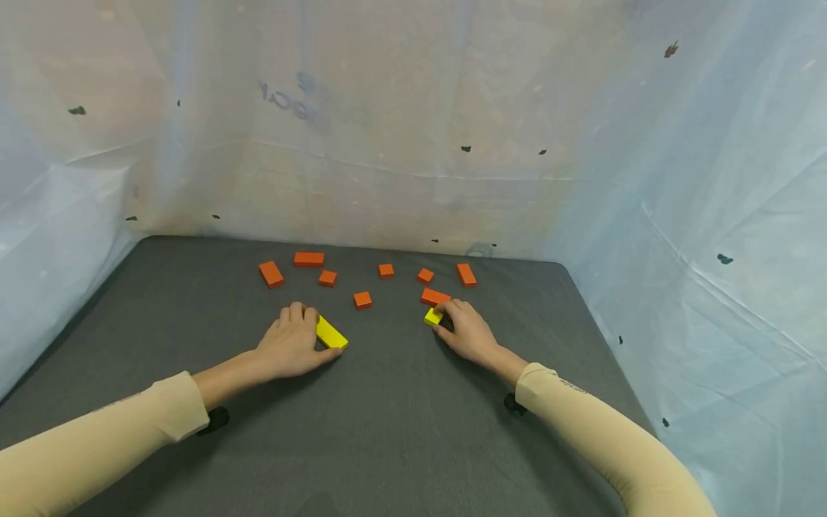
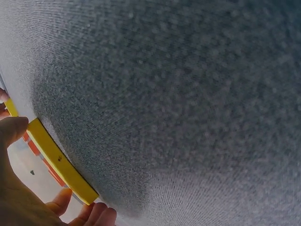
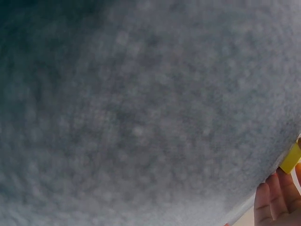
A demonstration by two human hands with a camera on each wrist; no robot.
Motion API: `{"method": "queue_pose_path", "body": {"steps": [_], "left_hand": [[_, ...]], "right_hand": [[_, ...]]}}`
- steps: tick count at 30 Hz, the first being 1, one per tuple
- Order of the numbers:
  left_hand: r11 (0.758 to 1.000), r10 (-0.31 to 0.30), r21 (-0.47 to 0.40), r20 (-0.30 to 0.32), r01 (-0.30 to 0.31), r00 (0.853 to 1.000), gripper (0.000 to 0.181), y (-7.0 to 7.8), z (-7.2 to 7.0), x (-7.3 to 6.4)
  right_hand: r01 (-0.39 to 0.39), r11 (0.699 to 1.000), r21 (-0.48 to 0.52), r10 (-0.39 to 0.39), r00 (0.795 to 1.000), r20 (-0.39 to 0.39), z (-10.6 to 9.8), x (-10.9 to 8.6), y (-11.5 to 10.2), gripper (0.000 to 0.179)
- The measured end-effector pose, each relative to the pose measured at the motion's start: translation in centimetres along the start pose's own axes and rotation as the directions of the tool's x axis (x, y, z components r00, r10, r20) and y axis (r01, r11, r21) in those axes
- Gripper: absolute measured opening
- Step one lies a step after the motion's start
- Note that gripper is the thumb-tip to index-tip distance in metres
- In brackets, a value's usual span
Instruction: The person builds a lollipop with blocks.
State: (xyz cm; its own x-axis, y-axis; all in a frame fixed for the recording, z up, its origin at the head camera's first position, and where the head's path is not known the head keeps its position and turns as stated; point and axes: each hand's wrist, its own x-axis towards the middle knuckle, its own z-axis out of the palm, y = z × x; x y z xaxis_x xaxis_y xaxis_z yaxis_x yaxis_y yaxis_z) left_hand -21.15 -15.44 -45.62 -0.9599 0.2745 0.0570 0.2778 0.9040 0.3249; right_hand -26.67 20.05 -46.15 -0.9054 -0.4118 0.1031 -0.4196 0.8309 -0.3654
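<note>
Between the thumb and fingers of my left hand is a long yellow block, gripped by its two ends. In the left wrist view this yellow block shows a small dark mark on its side, with the thumb at one end and fingertips at the other. My right hand pinches a small yellow block just in front of a long orange block. The right wrist view catches only part of the small yellow block at its edge, beside the fingertips.
Beyond the hands, more orange blocks lie scattered: long ones at the back left and one long block at the right, with several small square ones between. Pale plastic sheeting encloses the dark grey table at back and sides.
</note>
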Motion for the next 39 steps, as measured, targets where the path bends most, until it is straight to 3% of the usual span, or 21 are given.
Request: {"method": "queue_pose_path", "body": {"steps": [10,18,22,30,36,39], "left_hand": [[0.993,0.020,-0.117,0.041,-0.015,0.999,0.068,-0.7,0.3,0.2],[0.970,0.151,-0.205,0.077,-0.132,0.986,0.070,-1.0,0.3,0.2],[0.956,0.236,-0.191,0.060,-0.221,0.970,0.067,-0.6,0.4,0.3],[0.918,0.380,-0.134,0.039,-0.372,0.924,0.067,0.9,0.2,0.4],[0.886,0.457,-0.117,0.045,-0.449,0.889,0.066,2.3,0.4,0.2],[0.879,0.471,-0.123,0.071,-0.461,0.879,0.067,2.9,0.8,0.0]], "right_hand": [[-0.039,0.998,0.050,0.040,0.999,-0.031,-0.1,-0.3,-0.2,0.035],[-0.052,0.990,0.129,0.065,0.993,-0.094,-0.9,0.1,-0.1,0.036],[-0.022,0.987,0.161,0.045,0.989,-0.142,-0.9,0.4,-0.2,0.035],[0.031,0.977,0.211,0.012,0.980,-0.199,-0.9,0.9,-1.3,0.033],[0.045,0.974,0.222,0.002,0.978,-0.207,-0.4,1.4,-2.9,0.033],[0.073,0.971,0.230,-0.023,0.977,-0.213,0.0,1.5,-3.7,0.033]]}}
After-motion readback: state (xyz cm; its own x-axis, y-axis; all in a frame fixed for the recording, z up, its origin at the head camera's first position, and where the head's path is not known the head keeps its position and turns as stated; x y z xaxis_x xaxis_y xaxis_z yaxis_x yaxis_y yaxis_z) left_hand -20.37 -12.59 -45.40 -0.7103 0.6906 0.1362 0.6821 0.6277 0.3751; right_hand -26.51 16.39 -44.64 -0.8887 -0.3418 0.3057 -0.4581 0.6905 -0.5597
